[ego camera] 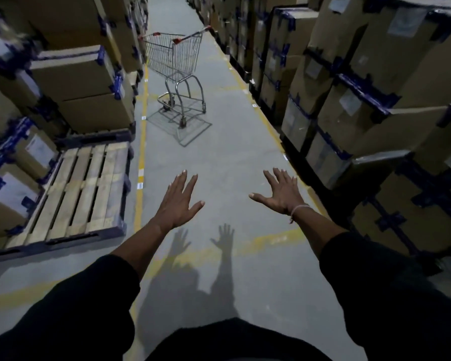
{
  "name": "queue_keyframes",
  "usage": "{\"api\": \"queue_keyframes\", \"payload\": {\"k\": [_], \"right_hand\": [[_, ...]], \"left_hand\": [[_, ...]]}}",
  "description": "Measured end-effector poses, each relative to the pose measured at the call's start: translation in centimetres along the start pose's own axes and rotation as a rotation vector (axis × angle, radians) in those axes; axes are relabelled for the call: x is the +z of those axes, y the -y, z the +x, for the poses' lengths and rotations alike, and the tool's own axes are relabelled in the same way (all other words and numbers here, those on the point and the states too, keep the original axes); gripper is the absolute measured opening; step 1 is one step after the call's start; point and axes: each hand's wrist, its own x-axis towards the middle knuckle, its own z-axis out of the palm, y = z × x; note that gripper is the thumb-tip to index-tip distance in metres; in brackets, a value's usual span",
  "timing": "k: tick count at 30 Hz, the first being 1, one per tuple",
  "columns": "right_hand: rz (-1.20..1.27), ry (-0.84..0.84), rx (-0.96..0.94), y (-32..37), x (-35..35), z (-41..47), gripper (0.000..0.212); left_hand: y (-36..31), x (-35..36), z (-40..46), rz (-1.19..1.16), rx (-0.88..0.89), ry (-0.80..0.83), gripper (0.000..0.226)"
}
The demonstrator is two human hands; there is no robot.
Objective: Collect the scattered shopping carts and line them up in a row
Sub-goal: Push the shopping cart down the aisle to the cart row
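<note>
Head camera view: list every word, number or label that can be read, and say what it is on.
No text can be read.
Pale labels on the cardboard boxes: blurred, unreadable.
Small white floor tags beside the yellow line: too small to read.
Shopping cart: no readable brand or number.

**What you're wearing**

Your sleeves (94, 303) are black and loose, pushed up to leave both forearms bare. Your right hand (281, 194) has a thin pale bracelet (298, 208) at the wrist; your left hand (179, 201) wears nothing. Your top is black too.
</note>
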Motion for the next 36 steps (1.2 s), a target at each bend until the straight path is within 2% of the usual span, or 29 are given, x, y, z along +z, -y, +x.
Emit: {"api": "queue_keyframes", "payload": {"k": [9,17,27,33,36], "right_hand": [[-0.05,0.011,-0.1,-0.7,-3.2,23.2,0.115],[-0.067,0.027,-0.108,0.9,-4.4,47.1,0.111],[0.022,0.009,-0.031,0.8,-7.1,72.3,0.112],[0.031,0.027,-0.033,-1.6,-7.3,87.9,0.113],[0.036,0.03,-0.054,-3.1,-8.1,96.9,0.121]], "left_hand": [[7.0,0.4,19.7,-0.026,-0.085,-0.033,0.088],[18.1,-0.4,41.6,-0.033,-0.108,-0.023,0.09],[26.8,-4.5,67.4,0.055,0.026,0.065,0.085],[31.8,-2.4,82.0,0.062,0.042,0.044,0.089],[34.1,-1.2,90.1,0.071,0.02,0.052,0.088]]}}
